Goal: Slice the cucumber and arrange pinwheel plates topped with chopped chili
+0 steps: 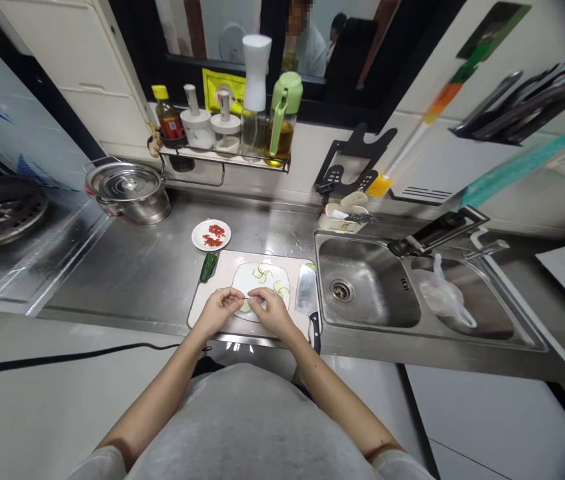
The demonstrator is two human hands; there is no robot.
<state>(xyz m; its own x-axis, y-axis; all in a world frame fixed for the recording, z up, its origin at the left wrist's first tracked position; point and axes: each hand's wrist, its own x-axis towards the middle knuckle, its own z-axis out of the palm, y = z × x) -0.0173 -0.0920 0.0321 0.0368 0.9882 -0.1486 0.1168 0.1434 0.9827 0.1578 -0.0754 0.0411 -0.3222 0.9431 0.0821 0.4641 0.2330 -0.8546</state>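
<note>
My left hand (219,311) and my right hand (273,312) are close together over the near part of a white plate (243,275). The thumb and fingers of each are pinched on a small, thin cucumber slice, mostly hidden by the fingertips. Pale green cucumber slices (263,273) lie on the plate in curved, swirl-like groups. Under the plate is a light cutting board (222,267). A dark green piece of cucumber (208,267) rests at the board's left edge. On its right side lies a cleaver (306,290), its black handle towards me.
Behind the board stands a small plate (197,235) of chopped red bits. A lidded steel pot (147,203) is at the back left. To the right is a double sink (369,313) with a plastic bag (441,293). A wall rack (257,159) holds seasoning jars and bottles.
</note>
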